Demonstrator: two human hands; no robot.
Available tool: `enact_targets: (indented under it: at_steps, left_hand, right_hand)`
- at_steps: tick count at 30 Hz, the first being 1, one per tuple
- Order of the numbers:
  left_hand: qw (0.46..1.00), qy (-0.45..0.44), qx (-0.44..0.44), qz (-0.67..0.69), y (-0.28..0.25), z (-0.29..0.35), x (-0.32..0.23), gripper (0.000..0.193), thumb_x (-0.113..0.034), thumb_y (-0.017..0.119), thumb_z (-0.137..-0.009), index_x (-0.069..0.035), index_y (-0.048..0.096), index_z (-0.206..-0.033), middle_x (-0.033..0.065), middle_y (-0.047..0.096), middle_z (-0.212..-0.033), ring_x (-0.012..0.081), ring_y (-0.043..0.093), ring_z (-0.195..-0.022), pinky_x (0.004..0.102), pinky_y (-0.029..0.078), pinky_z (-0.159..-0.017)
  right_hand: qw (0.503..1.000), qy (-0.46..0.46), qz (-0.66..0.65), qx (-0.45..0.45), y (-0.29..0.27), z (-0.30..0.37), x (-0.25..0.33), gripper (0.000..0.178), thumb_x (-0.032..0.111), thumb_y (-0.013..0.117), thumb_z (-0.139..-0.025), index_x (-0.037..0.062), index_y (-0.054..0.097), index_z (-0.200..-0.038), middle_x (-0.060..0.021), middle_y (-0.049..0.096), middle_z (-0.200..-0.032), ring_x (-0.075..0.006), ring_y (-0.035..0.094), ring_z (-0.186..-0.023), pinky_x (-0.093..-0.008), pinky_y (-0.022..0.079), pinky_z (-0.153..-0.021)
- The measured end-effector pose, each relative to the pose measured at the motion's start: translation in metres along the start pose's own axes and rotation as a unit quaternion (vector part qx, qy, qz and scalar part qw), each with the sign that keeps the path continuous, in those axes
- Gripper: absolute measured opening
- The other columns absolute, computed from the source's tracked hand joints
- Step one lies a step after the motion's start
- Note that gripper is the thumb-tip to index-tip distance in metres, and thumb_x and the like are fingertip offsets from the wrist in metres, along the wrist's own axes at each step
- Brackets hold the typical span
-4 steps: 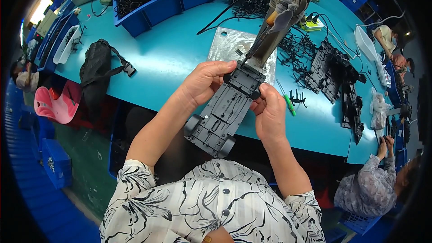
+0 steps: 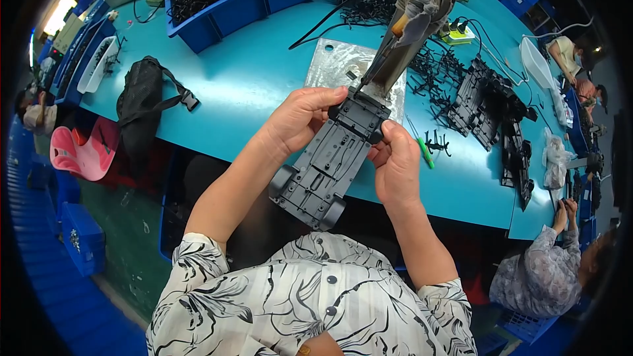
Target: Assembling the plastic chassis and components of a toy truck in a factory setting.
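A black plastic toy car chassis (image 2: 328,158) slants across my view, its flat, ribbed face turned up. Black wheels stick out at the end nearer my body. My left hand (image 2: 300,118) grips the far end from the left, thumb on the corner. From the right, my right hand (image 2: 397,161) pinches the far end beside a dark wheel-like part. That far end meets the foot of a metal upright (image 2: 394,69) wrapped with cloth and cord at its top. Beneath the upright lies a silvery metal plate (image 2: 333,62). Fingers under the chassis are partly hidden.
Loose black parts (image 2: 435,69) and more black chassis (image 2: 478,102) lie at right, near a green-handled tool (image 2: 424,151). A blue bin (image 2: 257,10) heaped with black parts stands behind. A black bag (image 2: 142,99) rests at left. Another person's hands (image 2: 566,214) work at far right.
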State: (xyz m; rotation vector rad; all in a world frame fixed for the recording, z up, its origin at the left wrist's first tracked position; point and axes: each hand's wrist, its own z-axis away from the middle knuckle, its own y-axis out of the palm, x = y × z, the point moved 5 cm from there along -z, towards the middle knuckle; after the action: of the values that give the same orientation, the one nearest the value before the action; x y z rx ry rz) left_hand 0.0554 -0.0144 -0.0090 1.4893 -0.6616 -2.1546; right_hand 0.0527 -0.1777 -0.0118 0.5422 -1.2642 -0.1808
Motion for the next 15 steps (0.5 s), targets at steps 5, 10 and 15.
enact_targets:
  at_steps: [5, 10, 15]
  left_hand:
    - [1.000, -0.005, -0.003, -0.006, -0.0026, -0.0008, -0.0013, 0.025, -0.022, 0.066, -0.087, 0.002, 0.064, -0.095, 0.0104, 0.068, -0.087, 0.0138, 0.066, -0.074, 0.0274, 0.055, -0.070]
    - [1.000, -0.010, -0.013, -0.010, -0.0014, -0.0018, -0.0020, 0.026, -0.022, 0.066, -0.087, 0.002, 0.064, -0.095, 0.0096, 0.067, -0.086, 0.0138, 0.066, -0.073, 0.0271, 0.056, -0.067]
    - [1.000, -0.018, -0.014, -0.011, 0.0017, 0.0013, -0.0054, 0.027, -0.024, 0.065, -0.088, 0.002, 0.064, -0.095, 0.0092, 0.067, -0.086, 0.0131, 0.066, -0.073, 0.0264, 0.056, -0.066]
  right_hand:
    - [1.000, 0.003, -0.001, 0.002, 0.0059, 0.0012, 0.0029, 0.025, 0.024, 0.051, -0.091, 0.0009, 0.057, -0.097, -0.0044, 0.063, -0.085, -0.0119, 0.059, -0.072, -0.0277, 0.048, -0.069]
    - [1.000, -0.004, -0.003, 0.005, 0.0043, 0.0009, 0.0025, 0.025, 0.024, 0.051, -0.092, 0.0007, 0.057, -0.097, -0.0050, 0.063, -0.086, -0.0128, 0.060, -0.073, -0.0283, 0.049, -0.069]
    - [1.000, -0.005, -0.006, 0.014, 0.0056, 0.0014, 0.0023, 0.025, 0.024, 0.050, -0.093, 0.0010, 0.057, -0.096, -0.0053, 0.064, -0.085, -0.0135, 0.061, -0.073, -0.0288, 0.050, -0.069]
